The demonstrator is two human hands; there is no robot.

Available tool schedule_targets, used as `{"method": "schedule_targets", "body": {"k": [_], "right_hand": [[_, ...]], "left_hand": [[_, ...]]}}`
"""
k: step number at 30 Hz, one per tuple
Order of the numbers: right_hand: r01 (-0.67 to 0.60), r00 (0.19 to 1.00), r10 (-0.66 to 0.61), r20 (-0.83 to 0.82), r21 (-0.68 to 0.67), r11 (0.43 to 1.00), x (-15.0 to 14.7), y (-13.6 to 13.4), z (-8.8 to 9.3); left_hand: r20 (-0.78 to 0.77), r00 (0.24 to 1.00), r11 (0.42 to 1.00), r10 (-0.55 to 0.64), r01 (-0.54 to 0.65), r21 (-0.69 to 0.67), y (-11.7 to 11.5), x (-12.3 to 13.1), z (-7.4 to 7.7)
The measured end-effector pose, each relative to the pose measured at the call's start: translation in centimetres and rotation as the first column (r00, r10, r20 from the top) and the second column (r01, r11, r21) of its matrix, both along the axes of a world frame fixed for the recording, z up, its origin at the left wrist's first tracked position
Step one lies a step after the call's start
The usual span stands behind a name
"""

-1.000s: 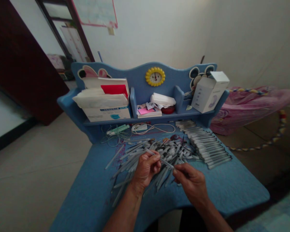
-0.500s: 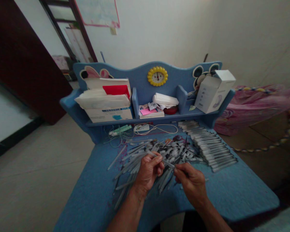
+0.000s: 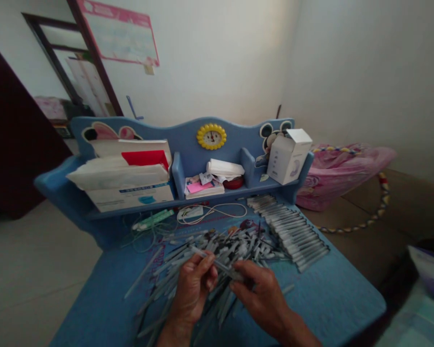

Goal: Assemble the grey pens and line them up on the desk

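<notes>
A slim translucent pen (image 3: 221, 266) is held between my two hands, slanting down to the right. My left hand (image 3: 195, 284) pinches it near its upper left end with thumb and fingers. At the lower right end, my right hand (image 3: 256, 289) has its thumb and fingers closed on the pen; the tip there is mostly hidden. Beneath and behind both hands spreads a loose pile of similar pens and pen parts (image 3: 235, 243). Right of the pile, several pens (image 3: 296, 231) lie side by side in a neat row.
The blue desk (image 3: 332, 294) has a back shelf holding papers and a mask box (image 3: 130, 197), a booklet stack (image 3: 202, 190) and a white carton (image 3: 288, 159). A white cable (image 3: 235, 206) and green power strip (image 3: 154, 220) lie below. A pink bundle (image 3: 332, 173) stands right.
The camera view has turned right and tilted up, so everything sits further left and lower. Both hands still hold the pen; the right hand's fingers now cover more of its end.
</notes>
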State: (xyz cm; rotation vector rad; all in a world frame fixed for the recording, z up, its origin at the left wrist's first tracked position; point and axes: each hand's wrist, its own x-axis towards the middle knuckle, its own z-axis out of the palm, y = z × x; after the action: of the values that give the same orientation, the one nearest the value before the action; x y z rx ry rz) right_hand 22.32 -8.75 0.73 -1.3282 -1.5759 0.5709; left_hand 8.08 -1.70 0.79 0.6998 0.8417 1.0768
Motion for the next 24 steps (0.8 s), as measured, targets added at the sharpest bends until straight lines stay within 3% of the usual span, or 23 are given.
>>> {"method": "schedule_targets", "body": {"k": [2, 5, 9, 16, 20, 22, 23, 24], "right_hand": [[-0.135, 0.989, 0.13, 0.067, 0.068, 0.989, 0.4, -0.5, 0.8], [-0.317, 0.906, 0.263, 0.331, 0.12, 0.941, 0.7, -1.1, 1.7], [-0.285, 0.801, 0.093, 0.591, 0.239, 0.928, 0.4, -0.9, 1.7], [-0.32, 0.724, -0.018, 0.69, 0.358, 0.877, 1.2, -0.3, 1.7], [-0.208, 0.647, -0.149, 0.747, 0.362, 0.909, 5.0, 1.5, 2.4], [-0.061, 0.508, -0.169, 0.845, 0.231, 0.971, 7.8, 3.5, 2.9], [0.06, 0.406, -0.119, 0.906, 0.103, 0.993, 9.2, 4.8, 3.1], [0.199, 0.313, -0.044, 0.949, -0.02, 0.98, 10.6, 6.1, 3.4]], "left_hand": [[0.05, 0.997, 0.997, -0.058, 0.06, -0.041, 0.0, 0.0, -0.1], [0.089, 0.977, 0.975, -0.196, 0.204, -0.093, -0.3, 0.2, -0.3], [0.044, 0.949, 0.94, -0.312, 0.315, -0.127, -0.9, 0.6, -0.8], [-0.011, 0.955, 0.944, -0.298, 0.293, -0.151, -1.3, 1.3, -1.1], [-0.077, 0.938, 0.933, -0.337, 0.322, -0.16, -1.1, 1.3, -0.6], [-0.099, 0.927, 0.929, -0.36, 0.347, -0.132, -1.0, 1.2, -0.5], [-0.107, 0.927, 0.93, -0.359, 0.346, -0.121, -1.0, 1.2, -0.5], [-0.115, 0.928, 0.933, -0.355, 0.342, -0.114, -1.0, 1.2, -0.6]]}}
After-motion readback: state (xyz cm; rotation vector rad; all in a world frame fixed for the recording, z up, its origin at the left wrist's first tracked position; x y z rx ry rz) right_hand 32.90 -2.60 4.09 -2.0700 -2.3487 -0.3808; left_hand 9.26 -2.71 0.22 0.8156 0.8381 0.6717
